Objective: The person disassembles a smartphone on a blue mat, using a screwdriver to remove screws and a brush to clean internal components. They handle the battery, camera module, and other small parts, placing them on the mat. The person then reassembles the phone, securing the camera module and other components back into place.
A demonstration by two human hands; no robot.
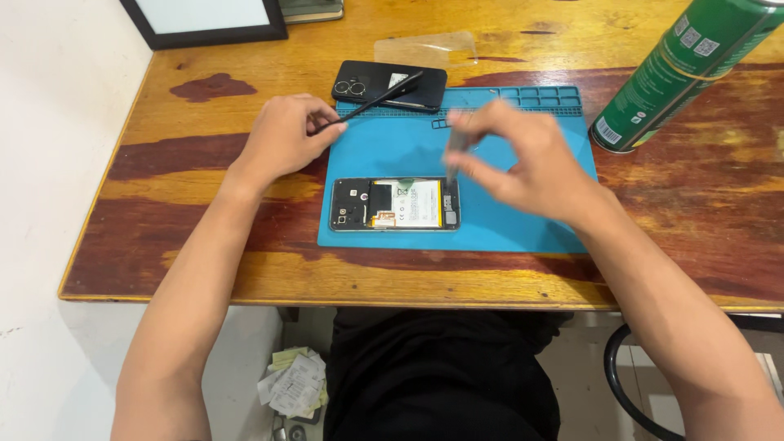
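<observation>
A: Item one, the opened phone (395,204). Where does it lie?

B: Flat on the blue work mat (523,233), near its front edge, back cover off. The open shell shows a pale battery in the middle, a dark board with a camera block at the left end and a small copper-coloured patch below.

A: Item two, the right hand (523,159).

B: It hovers over the phone's right end. The fingers are pinched shut on a thin metal tool (455,155), blurred, whose tip points down to the phone's upper right corner. Whether the tip touches cannot be told.

A: Item three, the left hand (282,139).

B: It rests on the mat's left edge, fingers curled closed around one end of a slim black stick (377,98), which slants up and to the right across a black phone back cover (390,84).

A: That cover's place?

B: On the tabletop (163,269), just beyond the mat's far edge, camera rings at its left end.

A: Containers?

B: The mat carries a row of small moulded compartments (539,98) along its far edge; their contents are too small to tell. A green spray can (682,69) leans at the right, its base on the tabletop beside the mat.

A: Remaining entries?

B: A clear plastic sheet (425,47) lies beyond the cover, and a dark-framed panel (204,20) sits at the far left corner.
</observation>
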